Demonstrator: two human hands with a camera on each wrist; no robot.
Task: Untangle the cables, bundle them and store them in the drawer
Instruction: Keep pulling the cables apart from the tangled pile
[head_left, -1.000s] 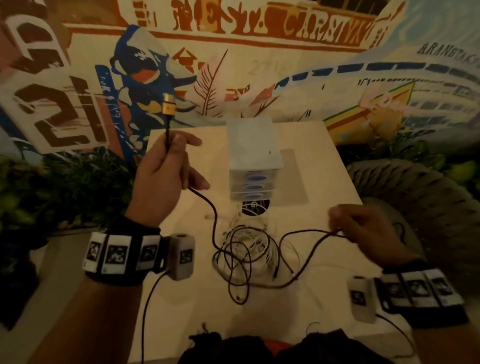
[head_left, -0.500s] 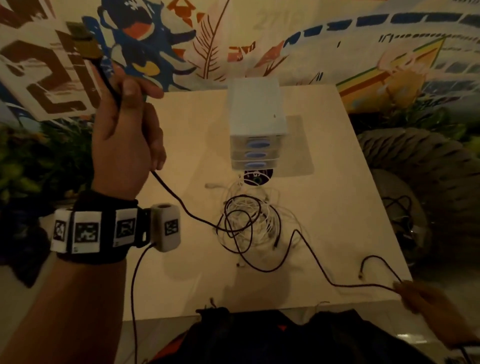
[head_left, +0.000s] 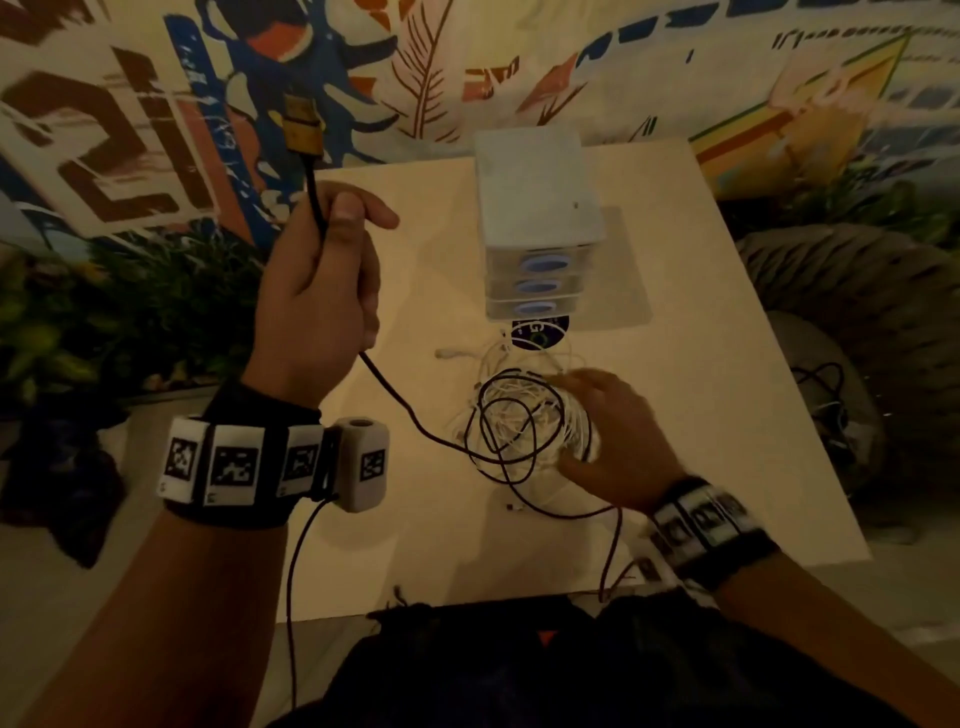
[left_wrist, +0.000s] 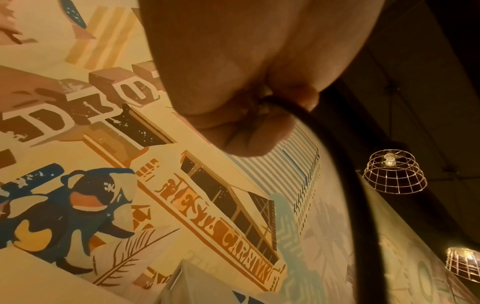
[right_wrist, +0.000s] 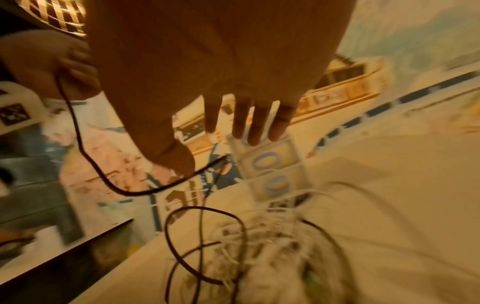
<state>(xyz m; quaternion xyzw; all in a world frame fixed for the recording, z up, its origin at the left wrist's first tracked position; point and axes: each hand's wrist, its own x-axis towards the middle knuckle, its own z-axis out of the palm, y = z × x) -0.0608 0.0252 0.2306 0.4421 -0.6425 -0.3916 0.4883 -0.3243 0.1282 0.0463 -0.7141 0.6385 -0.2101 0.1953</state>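
Painted mural wall (head_left: 519, 78) behind a pale square table (head_left: 727, 415), seen from the head camera; dark foliage off the table's left edge, a woven seat (head_left: 857, 312) just off its right edge, bare tabletop toward both near corners. White drawer unit (head_left: 537, 208) at the far middle, three blue-handled drawers all closed. Left hand (head_left: 317, 291) raised above the left edge, fingers curled round a black cable (head_left: 415, 426) with the orange plug (head_left: 301, 130) standing up above the fist. Cable sagging from the fist down to a tangle of white cables (head_left: 524, 421) at mid-table, looping through it, then trailing off the near edge. Right hand (head_left: 618, 441) over the tangle's right side, fingers spread and relaxed, gripping nothing that shows

Left wrist view: curled fingers (left_wrist: 246, 127) clamped on the black cable (left_wrist: 345, 174), mural behind, two wire-cage lamps (left_wrist: 393, 172) lit at the right

Right wrist view, blurred: right hand (right_wrist: 221, 72) open, fingers (right_wrist: 253, 123) straight and slightly apart above the white tangle (right_wrist: 270, 246); black loops (right_wrist: 205, 226) across it; drawer fronts (right_wrist: 270, 162) just beyond; left hand (right_wrist: 44, 63) holding the cable at upper left; dark table edge at lower left
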